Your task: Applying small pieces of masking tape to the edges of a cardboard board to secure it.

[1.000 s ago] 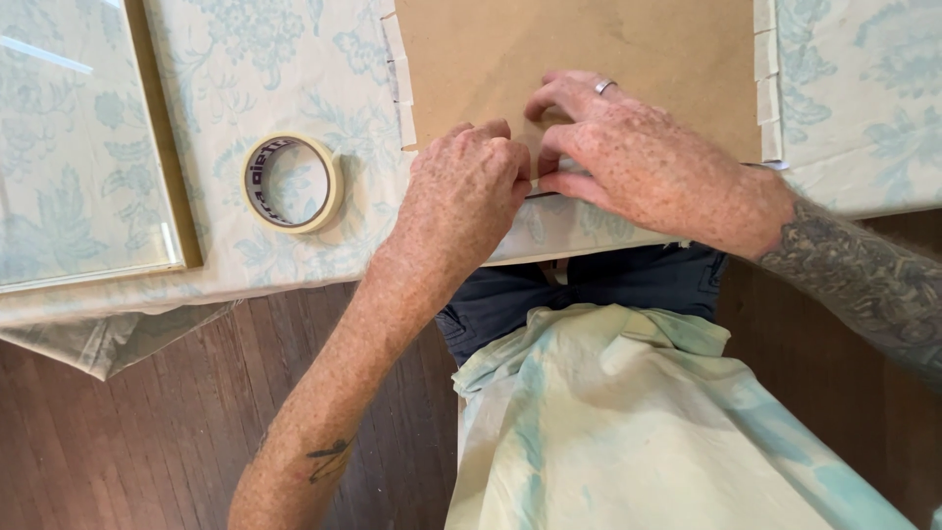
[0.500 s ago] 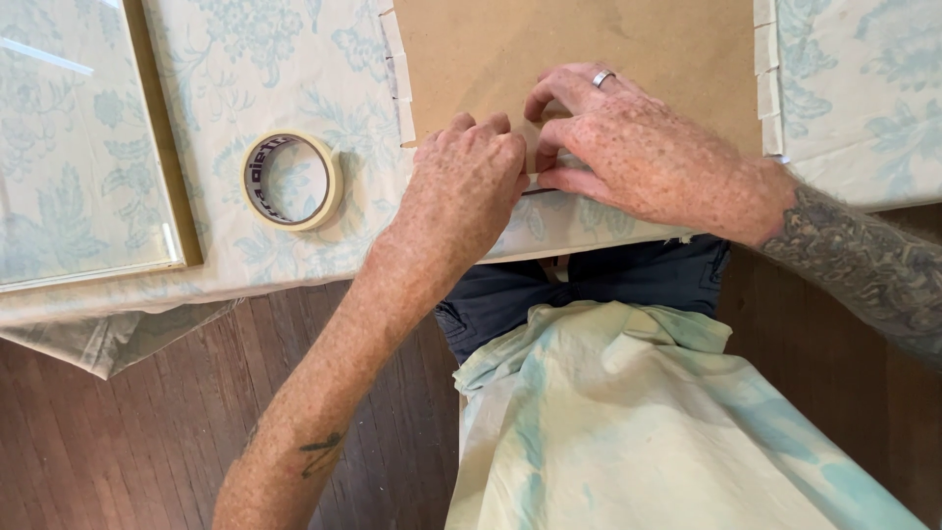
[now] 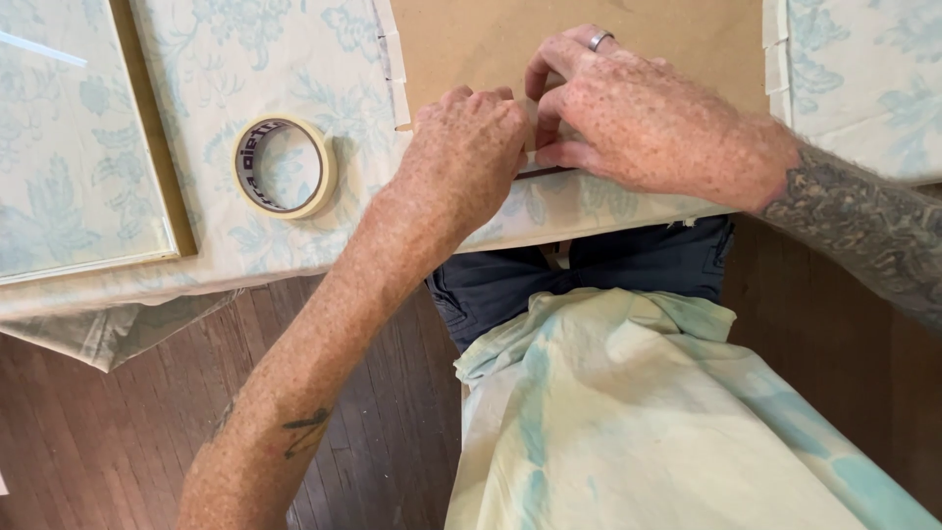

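Near the top middle of the frame lies a flat brown board point(image 3: 491, 39), plain and matte like kraft card, with pale floral fabric point(image 3: 608, 201) wrapped up over its edges. Short strips of cream tape point(image 3: 395, 69) run down its left edge, and more show on the right edge at the upper right of the frame. The fabric is off-white with a faded blue-green leaf pattern, and it is pulled snug along the board's lower edge.

Both hands meet at that lower edge. The left hand point(image 3: 466, 147) is curled knuckles-up, its fingertips pressed down on the fold; whether anything is pinched under them I cannot tell. The right hand point(image 3: 638, 123), with one ring on it, lies just beside and partly over the left, its fingers bent narrow against the same spot (what is between them is hidden).

One roll of masking tape point(image 3: 285, 165) lies flat at the left of centre, near the left wrist but apart from it. One framed panel point(image 3: 147, 147) with a thin wooden edge fills the upper left. Below, dark floorboards point(image 3: 88, 442) and the person's pale tie-dyed garment point(image 3: 638, 422) fill the bottom of the frame.
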